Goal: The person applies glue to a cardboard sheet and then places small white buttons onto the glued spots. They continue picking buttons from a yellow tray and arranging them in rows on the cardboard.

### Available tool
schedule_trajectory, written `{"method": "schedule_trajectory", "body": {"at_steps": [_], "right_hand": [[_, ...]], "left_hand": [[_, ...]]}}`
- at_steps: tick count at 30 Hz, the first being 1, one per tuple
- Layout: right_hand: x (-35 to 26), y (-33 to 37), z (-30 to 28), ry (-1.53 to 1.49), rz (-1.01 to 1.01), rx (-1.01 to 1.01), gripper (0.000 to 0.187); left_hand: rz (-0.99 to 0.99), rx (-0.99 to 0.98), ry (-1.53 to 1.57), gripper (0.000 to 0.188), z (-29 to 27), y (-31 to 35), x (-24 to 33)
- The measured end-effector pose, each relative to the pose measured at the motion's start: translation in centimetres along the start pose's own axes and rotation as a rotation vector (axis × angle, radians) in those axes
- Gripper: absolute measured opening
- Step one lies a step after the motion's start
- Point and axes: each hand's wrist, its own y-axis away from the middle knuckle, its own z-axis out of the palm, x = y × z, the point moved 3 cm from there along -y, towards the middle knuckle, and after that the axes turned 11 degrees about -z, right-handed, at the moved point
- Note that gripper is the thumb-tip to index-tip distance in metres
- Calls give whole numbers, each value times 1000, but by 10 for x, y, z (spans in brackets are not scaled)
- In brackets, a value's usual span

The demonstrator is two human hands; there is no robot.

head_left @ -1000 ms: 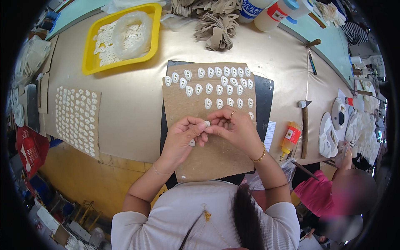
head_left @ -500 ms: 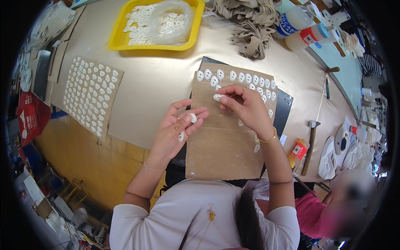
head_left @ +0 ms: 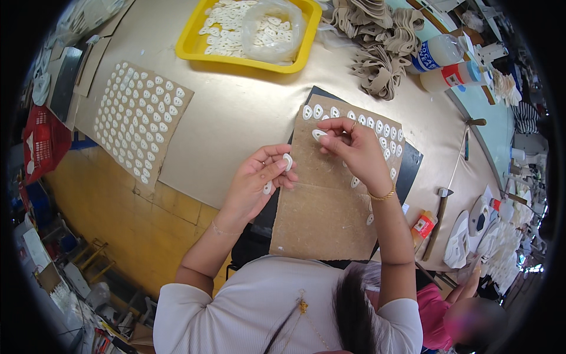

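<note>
My brown cardboard sheet [head_left: 330, 200] lies in front of me on a black mat [head_left: 413, 171], its near edge almost at the tabletop [head_left: 236, 118] edge by my chest, its far edge pointing toward the yellow tray [head_left: 200, 47]. The near half of the sheet is bare; rows of small white oval pieces run along its far edge and down the right side.

My right hand [head_left: 354, 150] presses one white oval piece [head_left: 318, 134] onto the sheet with fingers pinched together on it, just below the top row. My left hand [head_left: 256, 180] hovers at the sheet's left edge, fingers closed on another white piece [head_left: 287, 161], with a second one [head_left: 267, 187] tucked lower in the palm. The two hands are close but not touching.

Each piece is a flat white oval with a darker hole in the middle.

To my left there is open tan tabletop between the mat and a second cardboard sheet [head_left: 141, 118] fully covered with the same white pieces. Beyond, the tray holds loose pieces and a clear bag [head_left: 271, 29]. To my right, a hammer [head_left: 439, 221] and a small orange bottle [head_left: 423, 224] lie near the mat's edge.
</note>
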Motion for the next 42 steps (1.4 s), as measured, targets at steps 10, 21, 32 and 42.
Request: {"method": "schedule_trajectory", "body": {"at_steps": [10, 21, 32, 42], "right_hand": [[-28, -41, 10, 720, -393, -287, 13], [-23, -50, 15, 911, -454, -291, 8], [-21, -25, -2, 771, -488, 217, 20], [2, 42, 17, 53, -25, -59, 22]], "left_hand": [[21, -5, 3, 24, -6, 1, 1], [18, -18, 16, 22, -3, 1, 0], [-29, 91, 35, 18, 8, 1, -1], [-62, -77, -90, 15, 8, -7, -25]]}}
